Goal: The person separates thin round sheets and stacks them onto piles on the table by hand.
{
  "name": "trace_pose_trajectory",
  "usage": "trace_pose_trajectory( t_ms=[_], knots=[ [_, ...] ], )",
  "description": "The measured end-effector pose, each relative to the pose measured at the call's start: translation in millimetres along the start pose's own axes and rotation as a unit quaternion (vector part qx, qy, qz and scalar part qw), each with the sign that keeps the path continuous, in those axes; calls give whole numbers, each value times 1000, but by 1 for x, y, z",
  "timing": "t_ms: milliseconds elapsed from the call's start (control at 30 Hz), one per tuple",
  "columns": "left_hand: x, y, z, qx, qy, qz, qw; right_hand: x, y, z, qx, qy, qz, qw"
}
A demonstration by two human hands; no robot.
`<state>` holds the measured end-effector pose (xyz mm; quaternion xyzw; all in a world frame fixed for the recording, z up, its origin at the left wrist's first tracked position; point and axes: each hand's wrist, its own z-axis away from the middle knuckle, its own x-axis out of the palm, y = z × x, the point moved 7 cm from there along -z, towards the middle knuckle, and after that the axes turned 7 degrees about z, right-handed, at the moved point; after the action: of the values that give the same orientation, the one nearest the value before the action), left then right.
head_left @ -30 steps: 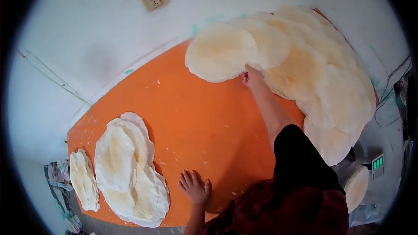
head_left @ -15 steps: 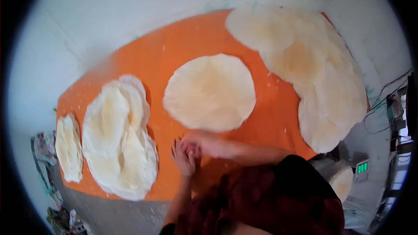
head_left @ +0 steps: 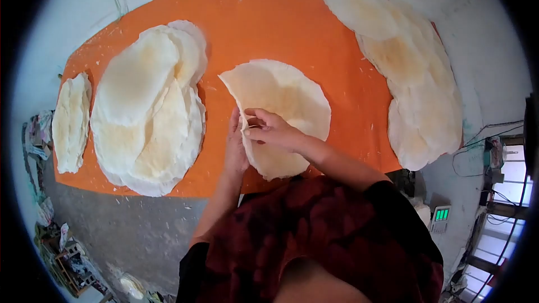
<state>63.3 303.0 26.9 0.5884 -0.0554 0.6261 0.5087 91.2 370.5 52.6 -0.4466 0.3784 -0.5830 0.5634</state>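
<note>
A round, pale flatbread-like sheet lies near the front middle of the orange table, its left edge lifted and bent upward. My left hand is at the outer side of that raised edge, fingers pointing up along it. On the inner side, my right hand pinches the same edge, thumb and fingers curled. The edge is held between both hands. To the left lies a large pile of overlapping sheets, with a narrow folded stack beyond it at the table's left end.
Many overlapping sheets cover the right side of the orange table. A device with a green display is at the lower right. Assorted items lie beyond the grey floor at the lower left.
A single sheet has come from the far pile to the near middle. My hands, together in front of it half a second ago, now hold its raised left edge. The view has shifted.
</note>
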Motion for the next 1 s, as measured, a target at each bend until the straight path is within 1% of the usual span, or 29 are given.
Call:
trace_pose_trajectory(
  t_ms=[33, 67, 167, 200, 267, 300, 333, 467, 533, 567, 633, 667, 733, 767, 800, 867, 900, 933, 967, 1000],
  knots=[
    [3, 1, 1, 5, -14, -9, 1000, 1, -6, 6, 16, 8, -25, 1000],
    [-6, -4, -5, 13, -10, -45, 999, 2, -15, 12, 15, 10, -5, 1000],
    [0, -8, -3, 39, -23, -60, 997, -1, 2, 10, 23, 36, -61, 997],
    [8, -6, -2, 31, -40, -90, 995, -3, 6, 10, 32, 43, -77, 996],
    [7, -5, -6, 34, -60, -51, 996, -7, 15, 12, 52, 58, -111, 991],
    [6, -4, -7, 34, -69, -30, 997, -7, 13, 14, 44, 59, -103, 992],
    [9, -2, -7, 40, -85, -63, 994, -6, 10, 15, 36, 58, -95, 993],
    [9, -3, -1, 20, -75, -69, 995, -5, 7, 16, 17, 50, -73, 996],
    [10, -2, 4, 23, -67, -99, 993, -2, 9, 14, 1, 78, -27, 997],
    [8, -7, 4, -6, -78, -126, 989, -1, 11, 11, -7, 91, -3, 996],
    [2, -15, 4, -56, -93, -182, 977, -3, 13, 10, -53, 76, 146, 985],
    [-2, -13, 4, -46, -30, -177, 983, -1, 12, 9, -80, 60, 219, 971],
    [-3, -4, 4, -29, 13, -181, 983, -9, 16, 5, -47, 119, 69, 989],
    [-5, 4, 3, -20, 35, -181, 983, -14, 15, 8, -7, 121, 42, 992],
    [-3, 13, 4, -37, 70, -178, 981, -21, 8, 15, 36, 124, 18, 991],
    [1, 43, 0, -54, 59, -137, 987, -49, -4, 27, 46, 196, -18, 979],
    [0, 57, -5, -65, 50, -115, 990, -71, -8, 33, 47, 212, -33, 976],
    [-6, 75, -14, -22, 17, -89, 996, -95, -11, 41, 49, 229, -48, 971],
    [-4, 99, -11, -35, 73, -69, 994, -110, -27, 53, 25, 237, -74, 968],
    [10, 125, -5, -21, 32, -48, 998, -125, -41, 64, 0, 245, -100, 964]
  ],
)
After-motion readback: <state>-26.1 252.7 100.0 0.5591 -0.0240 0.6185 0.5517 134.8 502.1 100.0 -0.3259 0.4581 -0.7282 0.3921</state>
